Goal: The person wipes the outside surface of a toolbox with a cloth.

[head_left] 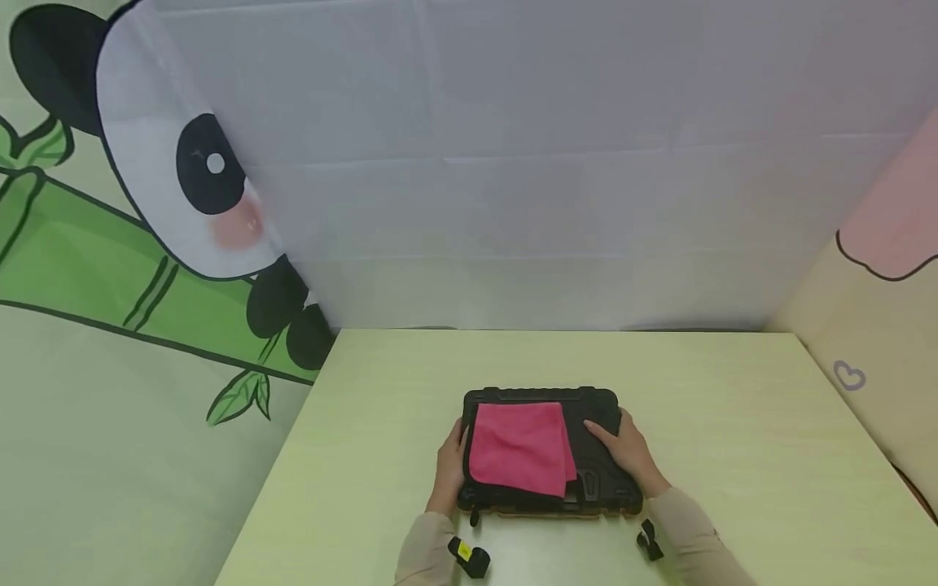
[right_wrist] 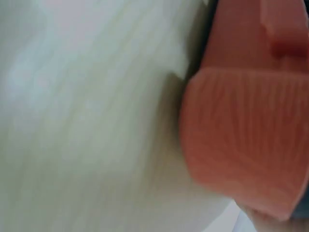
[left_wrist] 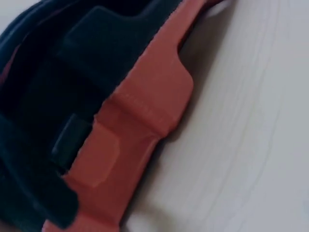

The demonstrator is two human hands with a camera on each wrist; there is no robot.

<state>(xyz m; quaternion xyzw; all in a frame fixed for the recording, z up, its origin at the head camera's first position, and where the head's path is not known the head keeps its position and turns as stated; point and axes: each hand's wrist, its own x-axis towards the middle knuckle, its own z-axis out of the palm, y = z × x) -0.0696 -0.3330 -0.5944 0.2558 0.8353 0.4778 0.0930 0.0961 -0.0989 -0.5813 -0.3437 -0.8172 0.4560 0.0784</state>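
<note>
A black hard plastic case (head_left: pixel 595 403) lies flat on the table, with a folded pink cloth (head_left: pixel 519 448) over the left and middle of its lid. My left hand (head_left: pixel 447 470) grips the case's left side, its fingers mostly hidden. On the right side my right hand (head_left: pixel 630 452) holds the case, thumb over the lid and the other fingers out of sight below. Both wrist views show the orange lower shell close up: its stepped edge (left_wrist: pixel 149 87) in the left one, a rounded ribbed corner (right_wrist: pixel 241 140) in the right one.
The pale wood-grain table (head_left: pixel 381 382) runs back to a white cloth wall (head_left: pixel 550 203). A panda-and-bamboo panel (head_left: pixel 146 325) stands at the left, a cream and pink one (head_left: pixel 865 325) at the right. Black wrist camera straps (head_left: pixel 472 560) show near both sleeves.
</note>
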